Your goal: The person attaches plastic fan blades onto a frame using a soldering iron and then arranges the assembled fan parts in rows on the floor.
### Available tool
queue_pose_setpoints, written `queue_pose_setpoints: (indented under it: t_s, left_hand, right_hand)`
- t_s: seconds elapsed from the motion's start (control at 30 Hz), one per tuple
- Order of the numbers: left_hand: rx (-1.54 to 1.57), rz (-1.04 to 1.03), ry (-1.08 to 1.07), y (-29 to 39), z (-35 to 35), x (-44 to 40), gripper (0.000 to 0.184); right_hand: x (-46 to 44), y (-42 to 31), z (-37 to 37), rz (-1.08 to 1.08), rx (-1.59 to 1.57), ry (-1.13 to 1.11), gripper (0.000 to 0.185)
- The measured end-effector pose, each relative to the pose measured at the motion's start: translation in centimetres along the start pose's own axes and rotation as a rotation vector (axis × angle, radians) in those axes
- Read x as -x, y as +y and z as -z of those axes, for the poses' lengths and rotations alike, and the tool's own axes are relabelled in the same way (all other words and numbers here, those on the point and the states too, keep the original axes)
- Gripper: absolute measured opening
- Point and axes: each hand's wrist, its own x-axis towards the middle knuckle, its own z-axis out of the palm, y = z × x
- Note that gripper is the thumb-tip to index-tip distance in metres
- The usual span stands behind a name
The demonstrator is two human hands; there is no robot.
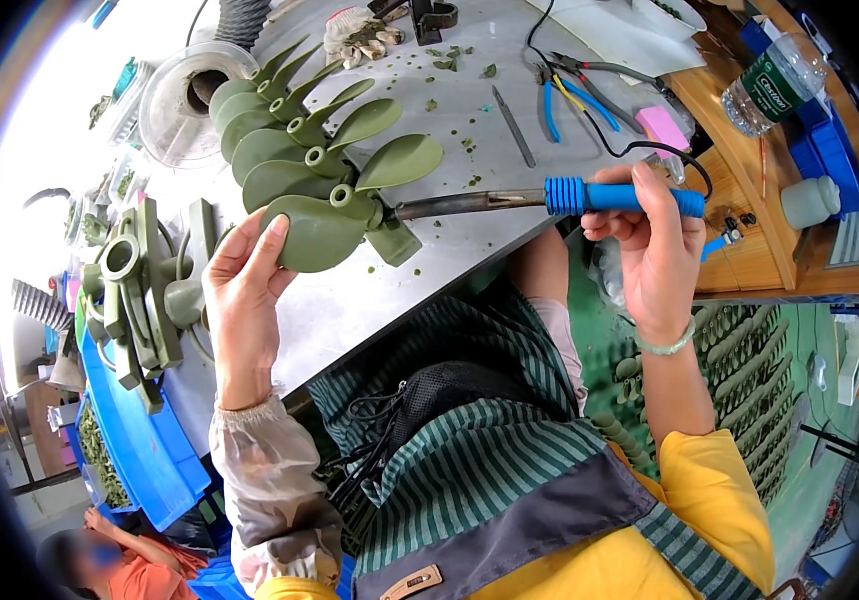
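My left hand pinches the edge of the nearest blade on a green wax-like cluster of propeller-shaped pieces. Several such pieces, each with a round hub, stand in a row that runs away toward the back of the table. In my right hand is the blue handle of a soldering-iron-like tool. Its dark tip touches or nearly touches the cluster beside the nearest hub, just above a short green block.
On the grey table lie green scraps, a thin metal tool, pliers, a glove and a pink block. A black cable loops behind my right hand. Green parts stand left. Another person sits lower left.
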Motion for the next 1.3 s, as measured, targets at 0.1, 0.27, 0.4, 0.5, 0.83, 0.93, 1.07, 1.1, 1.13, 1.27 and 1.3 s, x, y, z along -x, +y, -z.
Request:
queue_pose_setpoints:
  t_s: [0.1, 0.27, 0.4, 0.5, 0.83, 0.93, 1.07, 1.1, 1.13, 1.27, 1.3]
  left_hand:
    - [-0.006, 0.002, 0.004, -0.1, 0.1, -0.1, 0.025]
    - [-0.005, -0.001, -0.009, -0.1, 0.1, -0.1, 0.026]
    - [-0.024, -0.001, -0.007, 0.0, 0.1, 0.0, 0.026]
    - [-0.02, -0.004, -0.006, 0.0, 0.0, 0.0, 0.026]
    - [-0.026, 0.0, -0.012, 0.2, -0.1, 0.0, 0.026]
    - [-0.033, 0.001, -0.01, 0.1, 0.0, 0.0, 0.026]
    - [-0.039, 0.003, -0.006, 0.0, 0.1, -0.1, 0.027]
    - [-0.042, 0.003, -0.003, 0.0, 0.1, -0.1, 0.027]
    - [-0.043, 0.002, -0.005, 0.0, 0.1, -0.1, 0.027]
    - [-0.041, -0.003, -0.011, 0.0, 0.1, 0.0, 0.027]
    - [-0.04, -0.006, -0.012, 0.0, 0.1, 0.0, 0.027]
  right_hand:
    - [0.3, -0.2, -0.1, 0.001, -0.004, 0.009, 0.029]
    - [0.6, -0.5, 0.1, -0.005, 0.006, -0.003, 0.029]
    - [0.4, -0.5, 0.0, 0.006, 0.017, 0.006, 0.03]
    - [0.0, 0.0, -0.2, 0.034, 0.01, 0.007, 0.03]
    - [-0.8, 0.7, -0.4, 0.058, -0.011, -0.008, 0.031]
    - [-0.7, 0.6, -0.3, 0.061, -0.001, -0.012, 0.031]
    - [-0.6, 0.5, -0.1, 0.044, 0.002, -0.007, 0.03]
    - [-0.6, 0.5, -0.1, 0.042, 0.002, -0.005, 0.03]
    - [-0.5, 0.4, -0.2, 0.04, 0.001, -0.003, 0.03]
    - [-0.4, 0.3, -0.1, 0.038, -0.001, -0.013, 0.03]
    - [-0.3, 0.3, -0.1, 0.037, 0.001, -0.009, 0.03]
